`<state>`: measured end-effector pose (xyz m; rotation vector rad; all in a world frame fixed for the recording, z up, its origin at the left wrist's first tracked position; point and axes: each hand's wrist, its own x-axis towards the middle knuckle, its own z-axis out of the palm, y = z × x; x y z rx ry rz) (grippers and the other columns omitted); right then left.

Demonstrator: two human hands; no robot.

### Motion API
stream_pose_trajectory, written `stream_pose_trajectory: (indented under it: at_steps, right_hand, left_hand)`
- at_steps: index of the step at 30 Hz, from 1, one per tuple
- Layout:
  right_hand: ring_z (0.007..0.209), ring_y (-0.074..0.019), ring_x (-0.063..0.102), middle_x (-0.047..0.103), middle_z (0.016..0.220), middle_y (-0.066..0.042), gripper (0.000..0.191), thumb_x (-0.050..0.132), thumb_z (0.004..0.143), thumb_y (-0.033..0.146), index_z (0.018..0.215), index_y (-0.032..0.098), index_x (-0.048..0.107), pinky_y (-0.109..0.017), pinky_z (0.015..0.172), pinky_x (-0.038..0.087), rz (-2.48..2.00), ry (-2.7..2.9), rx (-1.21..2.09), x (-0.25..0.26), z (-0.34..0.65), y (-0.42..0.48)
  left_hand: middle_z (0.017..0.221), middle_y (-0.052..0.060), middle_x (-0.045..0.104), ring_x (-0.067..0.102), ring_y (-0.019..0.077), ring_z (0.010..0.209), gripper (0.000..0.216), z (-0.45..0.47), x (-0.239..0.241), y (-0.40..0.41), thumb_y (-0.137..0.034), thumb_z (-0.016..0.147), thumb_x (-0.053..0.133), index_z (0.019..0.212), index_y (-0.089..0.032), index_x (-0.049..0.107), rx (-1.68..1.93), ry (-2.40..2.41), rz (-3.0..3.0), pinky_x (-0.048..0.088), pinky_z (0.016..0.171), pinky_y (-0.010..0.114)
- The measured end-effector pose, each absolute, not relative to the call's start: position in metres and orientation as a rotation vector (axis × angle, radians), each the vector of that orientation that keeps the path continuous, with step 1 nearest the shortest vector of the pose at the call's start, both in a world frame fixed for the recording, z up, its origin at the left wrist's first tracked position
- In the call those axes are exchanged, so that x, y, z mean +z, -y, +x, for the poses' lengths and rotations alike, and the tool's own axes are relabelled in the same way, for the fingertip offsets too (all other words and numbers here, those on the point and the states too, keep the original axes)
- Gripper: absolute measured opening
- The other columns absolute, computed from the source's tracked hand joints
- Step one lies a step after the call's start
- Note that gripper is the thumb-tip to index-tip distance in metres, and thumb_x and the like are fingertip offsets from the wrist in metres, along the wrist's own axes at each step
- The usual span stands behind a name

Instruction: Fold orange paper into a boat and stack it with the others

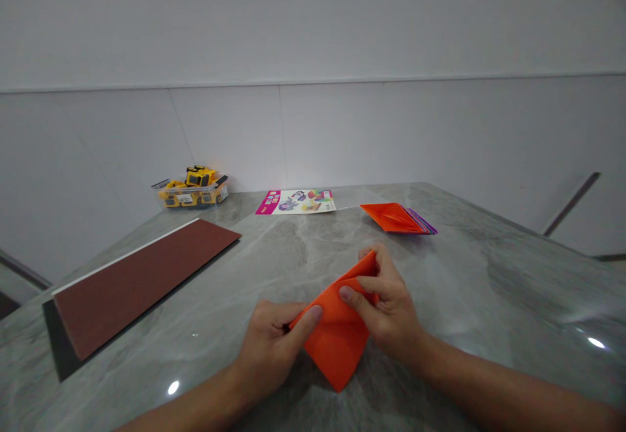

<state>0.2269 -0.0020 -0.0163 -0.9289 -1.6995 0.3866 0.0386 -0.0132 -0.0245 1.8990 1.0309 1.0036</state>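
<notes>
A folded sheet of orange paper [337, 347] is held tilted above the near part of the table, one pointed corner hanging toward me. My left hand [274, 341] pinches its left edge, thumb on the front and fingers behind. At the upper right, my right hand [388, 305] grips the paper with the thumb pressed on its face and the index finger at a fold. The other fingers of that hand are partly hidden behind the sheet.
On the grey marbled table [274, 256], a dark red-brown board [147, 282] lies at left. Behind are a clear box of yellow toy vehicles [195, 187], a printed booklet [298, 202] and a fanned stack of coloured paper [398, 218], orange on top. A white wall [342, 126] stands beyond.
</notes>
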Motion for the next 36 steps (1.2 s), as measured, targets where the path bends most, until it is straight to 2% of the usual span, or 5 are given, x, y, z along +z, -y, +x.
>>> stream_pose_trajectory:
  at_steps: [11,21,27,30,36]
  right_hand:
    - [0.079,-0.0193,0.047,0.041,0.083,-0.004,0.032,0.057,0.084,0.019,0.052,0.016,0.060,-0.036,0.069,0.042,-0.925,1.722,0.364,-0.0137,0.2264,0.0045]
    - [0.078,-0.0187,0.046,0.041,0.083,-0.004,0.032,0.057,0.083,0.019,0.051,0.017,0.056,-0.036,0.067,0.043,-0.899,1.755,0.340,-0.0144,0.2255,0.0058]
    - [0.082,-0.0196,0.047,0.041,0.087,-0.004,0.030,0.057,0.081,0.016,0.052,0.016,0.051,-0.036,0.069,0.044,-0.773,1.919,0.417,-0.0152,0.2266,0.0092]
    - [0.082,-0.0198,0.047,0.040,0.087,-0.004,0.028,0.057,0.081,0.016,0.053,0.016,0.053,-0.037,0.070,0.044,-0.730,2.007,0.463,-0.0150,0.2271,0.0111]
    - [0.080,-0.0193,0.045,0.040,0.086,-0.004,0.028,0.059,0.081,0.021,0.053,0.016,0.053,-0.038,0.071,0.044,-0.757,2.080,0.533,-0.0179,0.2272,0.0098]
  left_hand:
    - [0.052,-0.005,0.021,0.022,0.0068,0.045,0.044,0.0364,-0.0226,0.0145,-0.028,0.092,0.046,0.051,-0.018,0.034,1.059,-1.005,2.064,0.019,0.044,0.024]
    - [0.051,-0.007,0.021,0.022,0.0058,0.041,0.041,0.0343,-0.0219,0.0188,-0.023,0.092,0.047,0.051,-0.018,0.039,1.067,-0.945,2.233,0.018,0.043,0.024]
    - [0.050,-0.007,0.016,0.018,0.0067,0.043,0.046,0.0312,-0.0200,0.0187,-0.036,0.092,0.042,0.052,-0.020,0.024,0.842,-0.804,2.032,0.014,0.041,0.024]
    - [0.050,-0.007,0.018,0.018,0.0072,0.044,0.046,0.0315,-0.0200,0.0158,-0.040,0.091,0.040,0.052,-0.021,0.025,0.684,-0.741,1.952,0.014,0.041,0.024]
    - [0.049,-0.007,0.018,0.018,0.0073,0.042,0.045,0.0320,-0.0193,0.0154,-0.038,0.093,0.036,0.053,-0.021,0.025,0.554,-0.724,2.063,0.016,0.043,0.025]
